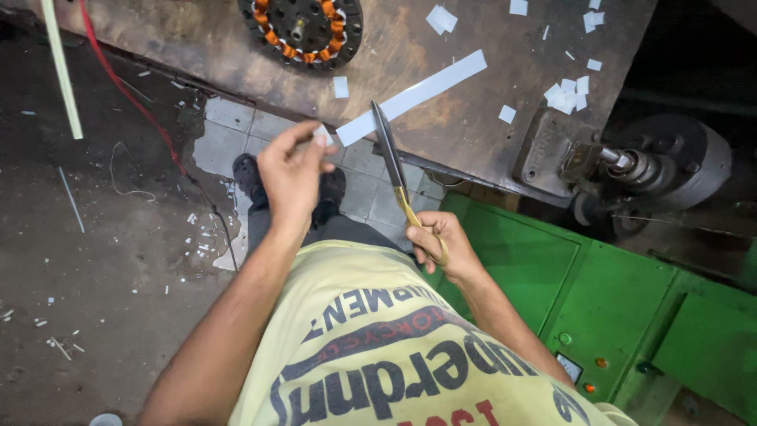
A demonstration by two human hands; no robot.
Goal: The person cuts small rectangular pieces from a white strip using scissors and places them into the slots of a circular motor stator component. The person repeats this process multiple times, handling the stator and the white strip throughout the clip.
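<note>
At the far left, a pale stick point(61, 71) and a red cable point(130, 99) cross a dark, dusty floor point(102, 260) strewn with small white scraps; that side lies open, with nothing tall standing on it. The near edge of the brown workbench point(205, 39) runs slantwise from upper left down toward the right, and past it a patch of grey tiles point(229, 130) shows by the person's black shoes point(248, 175).

The left hand point(293, 175) is raised in front of the bench edge, forearm stretching up from the lower left, fingers curled in and pinching a small white paper piece point(322, 136) between thumb and fingertips. Just to its right, a long white paper strip point(414, 96) lies on the bench, its near end reaching the edge close to that pinched piece. A round motor stator point(301, 28) with orange windings sits further back on the bench.

The right hand point(440, 244) is lower, near the waist, closed through the yellow loops of a pair of scissors point(394, 170); the dark blades are together and point up across the bench edge, their tip just beside the strip. The wrist bends upward, elbow tucked beside the yellow shirt point(371, 347).

Further right, small cut white squares point(569, 95) are scattered on the bench. A dark metal machine point(631, 166) stands at the bench's right edge, above a green cabinet point(599, 292) that crowds the right side.
</note>
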